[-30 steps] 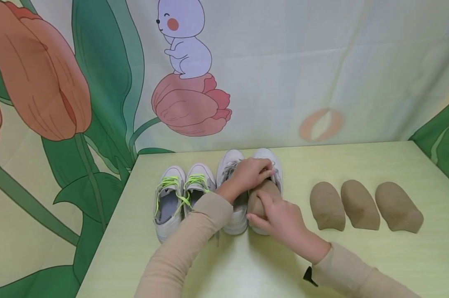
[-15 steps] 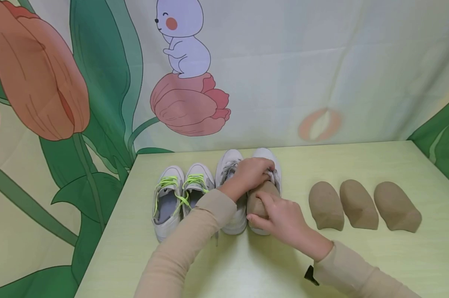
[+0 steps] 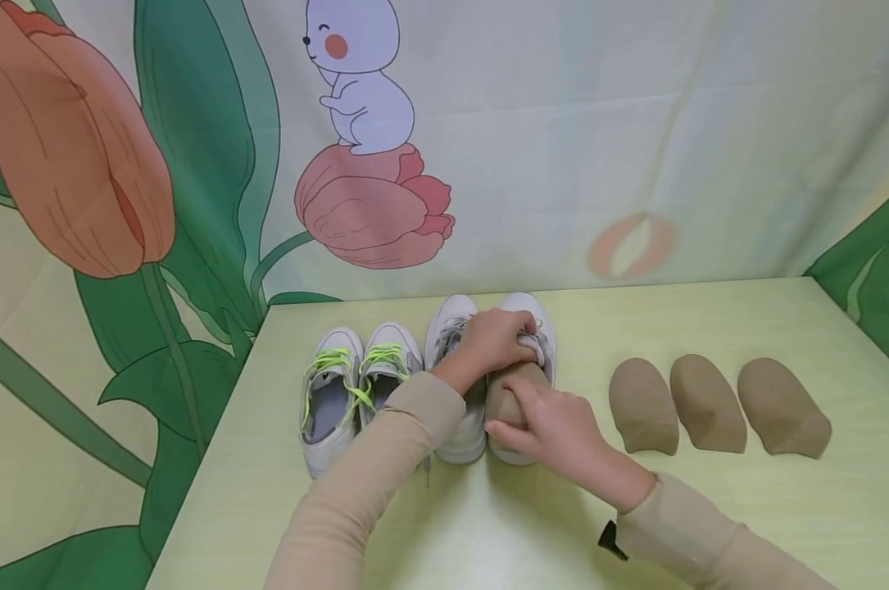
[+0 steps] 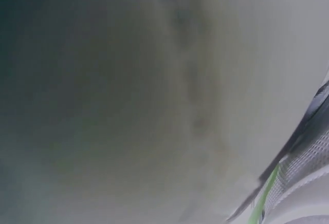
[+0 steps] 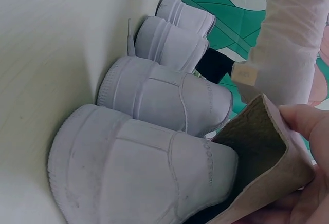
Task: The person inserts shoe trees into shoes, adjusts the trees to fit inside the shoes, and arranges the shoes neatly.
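My right hand grips a brown moulded-pulp shoe insert, thumb and fingers at its rear edge. The insert sits partly in the opening of a white sneaker, the rightmost of the row. In the right wrist view, the hollow back of the insert rises out behind the heel of that sneaker. My left hand reaches across from the left and pinches the tongue area of the same shoe, above the insert's front end. The left wrist view is mostly a blur, with part of a shoe at lower right.
Three more brown inserts lie on the table at right. Left of the held shoe stands its white mate, then a pair of sneakers with neon-green laces. A printed cloth hangs behind the table.
Both hands stay at the same shoe. The left fingers have shifted slightly and more of the shoe's tongue shows beneath them. The whole view drifts a little to the left.
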A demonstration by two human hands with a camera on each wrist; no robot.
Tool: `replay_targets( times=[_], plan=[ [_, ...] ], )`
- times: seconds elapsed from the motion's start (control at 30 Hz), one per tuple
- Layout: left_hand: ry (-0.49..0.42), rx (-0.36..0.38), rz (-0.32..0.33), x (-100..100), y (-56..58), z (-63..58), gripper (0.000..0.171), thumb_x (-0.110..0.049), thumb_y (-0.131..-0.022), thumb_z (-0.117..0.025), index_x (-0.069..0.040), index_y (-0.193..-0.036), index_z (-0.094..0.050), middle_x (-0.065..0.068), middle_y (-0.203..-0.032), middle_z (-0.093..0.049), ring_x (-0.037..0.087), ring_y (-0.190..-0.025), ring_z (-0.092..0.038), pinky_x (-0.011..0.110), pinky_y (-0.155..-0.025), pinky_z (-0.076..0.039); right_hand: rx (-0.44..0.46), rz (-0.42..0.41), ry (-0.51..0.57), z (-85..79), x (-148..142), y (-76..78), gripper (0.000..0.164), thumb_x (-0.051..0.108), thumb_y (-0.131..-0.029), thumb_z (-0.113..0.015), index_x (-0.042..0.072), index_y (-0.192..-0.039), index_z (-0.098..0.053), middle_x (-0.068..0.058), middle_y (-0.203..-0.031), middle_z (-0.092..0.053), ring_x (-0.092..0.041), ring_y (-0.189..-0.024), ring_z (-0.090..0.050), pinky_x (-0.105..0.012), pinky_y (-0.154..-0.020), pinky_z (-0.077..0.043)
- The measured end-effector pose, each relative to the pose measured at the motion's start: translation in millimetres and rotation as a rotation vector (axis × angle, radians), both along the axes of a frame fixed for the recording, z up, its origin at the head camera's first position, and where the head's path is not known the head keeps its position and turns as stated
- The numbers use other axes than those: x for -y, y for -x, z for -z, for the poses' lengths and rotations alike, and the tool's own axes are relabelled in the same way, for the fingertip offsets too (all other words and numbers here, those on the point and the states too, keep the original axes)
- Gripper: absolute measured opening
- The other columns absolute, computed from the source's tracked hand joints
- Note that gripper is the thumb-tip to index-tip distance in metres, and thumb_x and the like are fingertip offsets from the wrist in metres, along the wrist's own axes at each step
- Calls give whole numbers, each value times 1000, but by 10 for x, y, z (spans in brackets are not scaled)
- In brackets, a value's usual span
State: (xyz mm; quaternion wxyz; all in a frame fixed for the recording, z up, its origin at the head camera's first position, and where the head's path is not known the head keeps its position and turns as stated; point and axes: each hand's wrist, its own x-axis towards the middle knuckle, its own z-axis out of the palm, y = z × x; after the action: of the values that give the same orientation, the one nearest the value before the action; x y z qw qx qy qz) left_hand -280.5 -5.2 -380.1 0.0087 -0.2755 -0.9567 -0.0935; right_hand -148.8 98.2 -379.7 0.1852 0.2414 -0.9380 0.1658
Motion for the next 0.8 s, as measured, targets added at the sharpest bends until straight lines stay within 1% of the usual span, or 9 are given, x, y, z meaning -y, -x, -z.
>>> replay_targets(
  times=[0.2,0.3,0.37,0.43,0.5,0.57,0.63,0.7,0.8],
  plan=[
    [-31,3,22,34,11,29,27,-40,-77,-63,-25,-98,-60,-6,-91,-64,15,-81,-59,30,-72,-46,32,32,-33,-49,28,43,49,45,-74,-62,7,-103,-53,-10,-85,-63,-22,-45,-48,-30,-40,-36],
    [-66,22,34,54,14,26,27,-39,-79,-62,-23,-101,-60,-5,-95,-65,15,-85,-59,30,-76,-46,71,34,-33,-74,-4,79,48,46,-75,-61,8,-103,-52,-10,-84,-63,-22,-47,-50,-31,-41,-37],
    [-89,31,49,73,6,12,26,-34,-81,-61,-21,-103,-61,-4,-99,-64,16,-90,-59,30,-80,-46,101,25,-8,-86,-35,100,47,46,-75,-62,9,-103,-51,-8,-80,-62,-21,-49,-51,-30,-43,-38],
    [-106,35,66,94,-5,-4,24,-26,-83,-59,-19,-106,-60,-3,-102,-64,16,-92,-59,29,-81,-45,131,13,21,-90,-72,116,46,44,-75,-63,11,-104,-51,-5,-74,-60,-19,-50,-51,-29,-44,-37],
    [-115,32,72,116,-21,-16,22,-18,-83,-57,-15,-105,-59,-1,-98,-64,16,-88,-59,29,-79,-45,154,0,47,-89,-109,121,45,43,-75,-64,13,-105,-50,-3,-73,-59,-16,-51,-50,-27,-45,-37],
    [-123,26,57,141,-46,-25,19,-14,-82,-56,-12,-100,-58,1,-91,-63,16,-80,-57,28,-72,-45,176,-6,60,-81,-140,118,45,43,-74,-64,14,-106,-49,-2,-68,-58,-14,-50,-49,-26,-45,-35],
    [-117,9,24,164,-74,-24,12,-15,-81,-55,-12,-93,-55,0,-82,-60,15,-71,-53,27,-65,-43,188,-8,61,-71,-159,111,46,43,-75,-64,14,-107,-48,0,-66,-57,-12,-50,-48,-25,-44,-34],
    [-111,-14,-12,184,-105,-25,8,-18,-80,-56,-13,-86,-54,-1,-75,-56,14,-66,-50,26,-60,-41,199,-9,59,-66,-166,104,47,43,-75,-64,14,-108,-47,3,-59,-52,-11,-48,-46,-25,-43,-33],
    [-94,-55,-25,200,-140,-29,4,-17,-79,-55,-13,-77,-53,-3,-67,-51,12,-60,-46,24,-55,-37,202,-7,55,-62,-160,96,48,43,-76,-63,14,-110,-47,6,-53,-44,-10,-47,-44,-25,-43,-32]
  ],
)
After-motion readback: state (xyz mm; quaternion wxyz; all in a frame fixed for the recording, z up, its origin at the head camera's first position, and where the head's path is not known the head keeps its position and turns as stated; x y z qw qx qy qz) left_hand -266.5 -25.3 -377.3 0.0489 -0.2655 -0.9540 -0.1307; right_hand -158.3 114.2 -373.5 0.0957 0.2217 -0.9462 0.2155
